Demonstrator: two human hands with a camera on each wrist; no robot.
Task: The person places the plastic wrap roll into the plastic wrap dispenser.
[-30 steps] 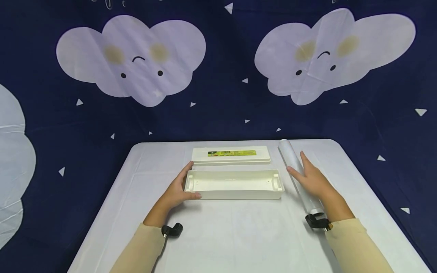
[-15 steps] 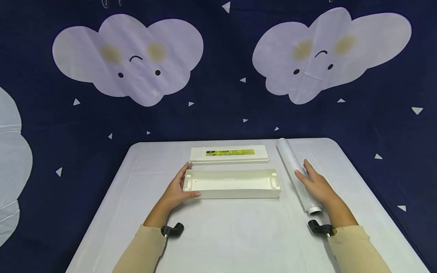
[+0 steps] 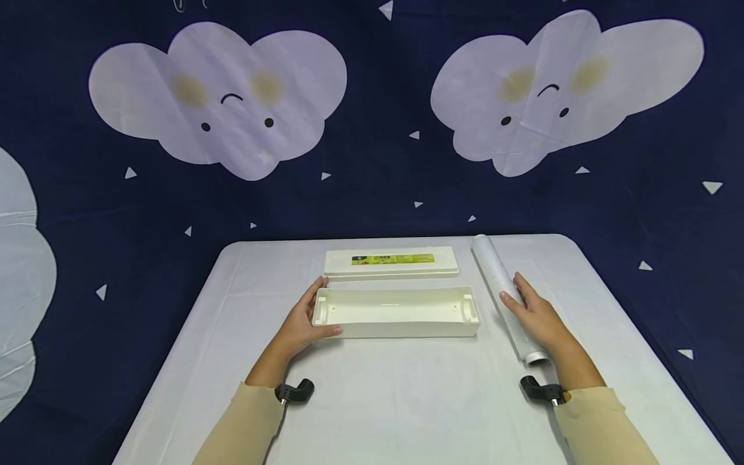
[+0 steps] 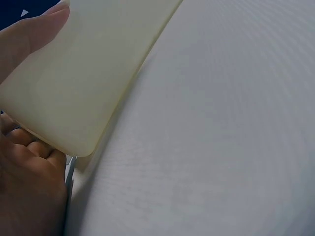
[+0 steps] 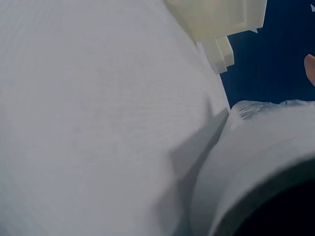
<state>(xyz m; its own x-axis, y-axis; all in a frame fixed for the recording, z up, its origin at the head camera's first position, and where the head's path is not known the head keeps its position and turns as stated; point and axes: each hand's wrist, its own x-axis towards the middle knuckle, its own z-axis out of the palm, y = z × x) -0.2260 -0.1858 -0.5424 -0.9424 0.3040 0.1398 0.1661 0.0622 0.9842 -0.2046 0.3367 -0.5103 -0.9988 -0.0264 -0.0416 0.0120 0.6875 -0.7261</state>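
Note:
A long white plastic box (image 3: 401, 330), its top uncovered, sits mid-table in the head view. My left hand (image 3: 299, 326) grips its left end, thumb (image 4: 51, 24) along the front wall and fingers curled behind the end. Right of the box, a roll of cling film (image 3: 502, 290) lies slanting away from me. Beside its right side is my right hand (image 3: 537, 318), thumb over the roll's edge and fingers extended. The right wrist view has the roll's hollow near end (image 5: 211, 196) large in front and only a thumb tip (image 5: 310, 69) at the edge.
A white lid (image 3: 334, 266) with a green-yellow label lies just behind the box. A white cloth covers the table (image 3: 407, 400). At its far edge hangs a dark blue curtain (image 3: 383, 194) with cloud prints. A black camera mount (image 3: 540, 389) projects from the right wrist.
My right hand has drawn back slightly to the right, and the roll's near end shows more fully. My left hand keeps its hold on the box, which stays in place.

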